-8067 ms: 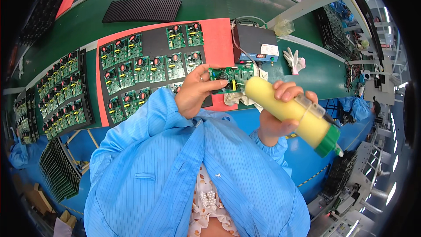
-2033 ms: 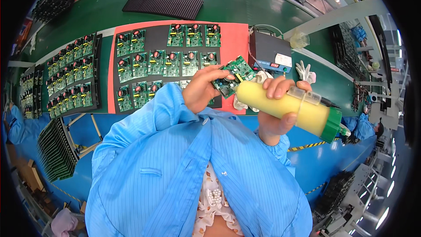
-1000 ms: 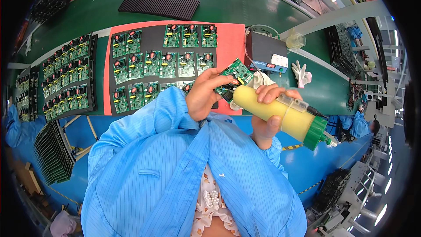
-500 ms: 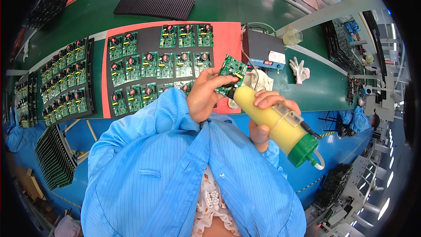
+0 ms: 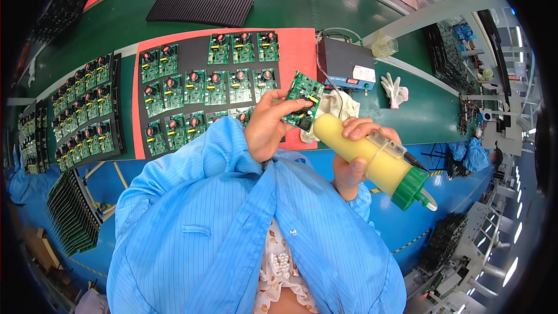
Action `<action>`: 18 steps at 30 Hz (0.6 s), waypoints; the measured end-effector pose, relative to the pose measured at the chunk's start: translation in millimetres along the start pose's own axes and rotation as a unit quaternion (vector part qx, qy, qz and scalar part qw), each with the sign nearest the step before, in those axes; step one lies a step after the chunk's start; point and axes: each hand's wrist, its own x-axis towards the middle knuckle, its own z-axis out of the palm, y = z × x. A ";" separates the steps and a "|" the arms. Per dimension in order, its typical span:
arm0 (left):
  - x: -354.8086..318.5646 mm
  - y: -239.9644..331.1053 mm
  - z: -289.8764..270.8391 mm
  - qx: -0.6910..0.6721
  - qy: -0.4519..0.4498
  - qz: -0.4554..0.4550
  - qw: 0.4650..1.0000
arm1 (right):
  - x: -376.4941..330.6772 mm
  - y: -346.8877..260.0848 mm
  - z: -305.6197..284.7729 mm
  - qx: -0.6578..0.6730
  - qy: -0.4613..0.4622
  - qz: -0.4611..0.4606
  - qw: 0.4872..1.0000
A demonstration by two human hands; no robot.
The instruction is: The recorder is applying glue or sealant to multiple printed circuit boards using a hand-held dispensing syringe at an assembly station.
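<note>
A green circuit board (image 5: 306, 89) is tilted up in my left hand (image 5: 266, 126), the thumb lying across its parts and the fingers behind it. My right hand (image 5: 356, 150) is wrapped round a glue dispensing syringe (image 5: 367, 157), a fat yellow tube with a green cap and a clear switch box strapped to its side. The tube's rounded near end sits close beside the board's lower right corner; whether they touch I cannot tell, and the syringe's tip is hidden. Several more circuit boards (image 5: 215, 86) lie in rows on a black mat (image 5: 193, 52) to the left.
A dark control box (image 5: 347, 61) stands behind my hands, with a white cloth (image 5: 340, 104) in front of it. A white glove (image 5: 394, 91) lies to its right. Racked boards (image 5: 87, 104) stand at the left, and a black ridged tray (image 5: 200, 10) lies farther back.
The syringe has shifted slightly right and up, with its capped end raised. The board stays in my left hand and has turned a little.
</note>
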 end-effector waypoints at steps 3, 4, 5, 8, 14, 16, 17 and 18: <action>-0.9 1.4 1.5 0.005 0.006 0.000 1.000 | 0.3 0.3 2.2 -0.003 0.000 -0.007 1.000; -0.9 1.2 1.3 0.005 0.006 0.000 1.000 | 0.4 0.4 2.2 -0.002 0.000 -0.007 1.000; -0.6 0.8 0.9 0.005 0.005 0.001 1.000 | 0.4 0.6 2.2 -0.005 -0.004 -0.010 1.000; 0.2 0.3 -0.2 0.007 0.003 0.004 1.000 | 0.2 0.8 2.1 -0.014 -0.013 -0.020 1.000; 0.8 8.2 -6.5 0.080 -0.002 -0.008 0.997 | 9.4 -8.4 -7.6 0.006 0.020 -0.058 0.998; 1.7 9.3 -14.2 0.104 -0.042 -0.013 0.994 | 15.8 -7.2 -11.2 0.013 0.027 -0.045 0.999; 2.3 9.3 -17.2 0.116 -0.063 -0.015 0.991 | 18.7 -6.1 -12.8 0.017 0.030 -0.039 0.999; 2.8 8.9 -17.9 0.127 -0.083 -0.017 0.988 | 20.0 -5.3 -14.2 0.021 0.033 -0.032 0.999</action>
